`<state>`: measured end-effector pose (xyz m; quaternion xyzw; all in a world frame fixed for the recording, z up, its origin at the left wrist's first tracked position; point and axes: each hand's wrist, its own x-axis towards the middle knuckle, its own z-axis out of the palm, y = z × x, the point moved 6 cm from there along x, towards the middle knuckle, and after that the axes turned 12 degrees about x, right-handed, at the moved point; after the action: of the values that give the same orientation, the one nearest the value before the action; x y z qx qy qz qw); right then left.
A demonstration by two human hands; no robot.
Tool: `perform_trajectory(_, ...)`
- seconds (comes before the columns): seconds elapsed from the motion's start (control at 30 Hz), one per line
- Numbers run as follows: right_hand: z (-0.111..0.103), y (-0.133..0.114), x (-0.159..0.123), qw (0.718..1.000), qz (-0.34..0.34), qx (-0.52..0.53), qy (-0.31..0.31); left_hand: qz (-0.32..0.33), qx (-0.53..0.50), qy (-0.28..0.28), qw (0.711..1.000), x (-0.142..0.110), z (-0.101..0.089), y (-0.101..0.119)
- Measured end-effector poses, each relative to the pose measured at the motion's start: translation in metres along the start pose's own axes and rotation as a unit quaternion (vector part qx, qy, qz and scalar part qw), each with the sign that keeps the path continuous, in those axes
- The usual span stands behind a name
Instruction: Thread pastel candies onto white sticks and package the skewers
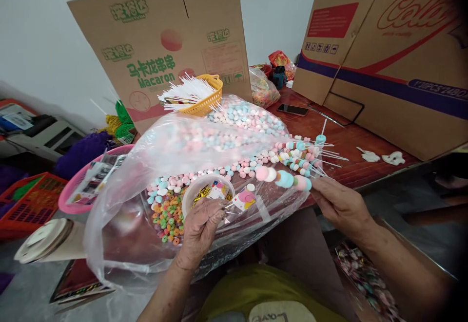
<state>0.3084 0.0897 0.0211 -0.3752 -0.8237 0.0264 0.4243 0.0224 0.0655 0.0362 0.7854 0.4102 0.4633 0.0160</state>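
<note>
My right hand (pixel 341 200) grips the stick end of a marshmallow skewer (pixel 284 179), held level, its pink, white and blue pieces pointing left. Between the thumb and fingers of my left hand (pixel 201 222) is a small clear plastic bag (pixel 244 200) with a pink and yellow print. The bag lies just below the skewer's tip, apart from it. Behind my left hand stands a white tub (pixel 188 193) with gold twist ties and printed pieces inside. Colourful ring-shaped cereal (pixel 171 217) lies beside it. Several more skewers (pixel 302 159) are piled beyond my right hand.
A large clear plastic sheet (pixel 109 205) holds many pastel marshmallows (pixel 248 115). A yellow basket (pixel 210 103) of white sticks sits behind. Cardboard boxes (pixel 204 15) stand at the back and right. A phone (pixel 292 110) lies on the table; a pink basket (pixel 69 193) is left.
</note>
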Motion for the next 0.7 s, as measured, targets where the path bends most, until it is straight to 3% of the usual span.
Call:
perform_trajectory(0.1, -0.014, -0.031, 0.004, 0.994, -0.101, -0.05, 0.004, -0.006, -0.018, 0.01, 1.0, 0.001, -0.003, -0.002)
perform_trajectory(0.37, -0.021, -0.045, 0.01, 0.976, -0.171, -0.12, -0.068, 0.023, -0.029, -0.031, 0.999, 0.007, -0.006, 0.001)
perform_trajectory(0.53, -0.013, -0.047, 0.016, 0.97, -0.184, -0.091, -0.133, 0.069, 0.012, -0.142, 0.987, 0.015, 0.01, 0.011)
perform_trajectory(0.7, -0.003, -0.041, 0.022, 0.974, -0.128, -0.06, -0.177, -0.018, 0.069, -0.286, 0.956, 0.021, 0.029, 0.013)
